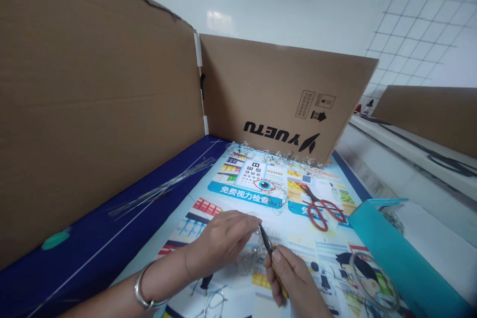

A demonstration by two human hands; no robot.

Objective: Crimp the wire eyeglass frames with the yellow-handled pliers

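My right hand [288, 276] is wrapped round the yellow handles of a pair of pliers [267, 241], whose dark jaws point up and left. At the jaw tips, the fingers of my left hand [223, 238] are pinched together; what they hold is too small to tell. A silver bangle [138, 285] circles my left wrist. Thin tangled wire [248, 262] lies below and between both hands, over the printed sheet [201, 208]. Loops of wire [214, 303] are near the bottom edge.
Red-handled scissors [318, 213] lie beyond my right hand. A teal box [402, 258] and a wire coil [372, 283] are at the right. Straight wires [164, 186] lie on the left. Cardboard panels [276, 84] stand behind and left, with small wire pieces [272, 156] along the back.
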